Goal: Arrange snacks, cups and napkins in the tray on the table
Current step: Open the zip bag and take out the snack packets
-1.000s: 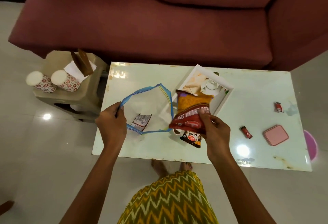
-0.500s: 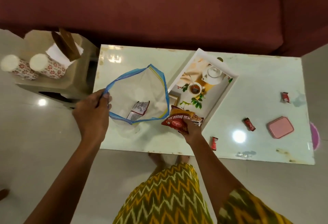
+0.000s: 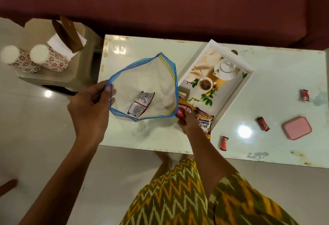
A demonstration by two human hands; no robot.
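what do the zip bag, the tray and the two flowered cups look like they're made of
Zip bag: thin clear plastic film; the table and a packet show through it. Tray: rigid white walls with a glossy printed base, likely plastic or coated board. Flowered cups: probably paper, matte with a printed pattern.

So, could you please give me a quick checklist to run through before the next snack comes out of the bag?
1. Bag mouth open: ok, left hand holds the zip bag rim wide.
2. Packet left in bag: ok, silver packet at the bottom.
3. Right hand free: not ok, on the red snack packet.
4. Peanut packet fully inside tray: cannot tell.
5. Cups in tray: not ok, on the side stool.
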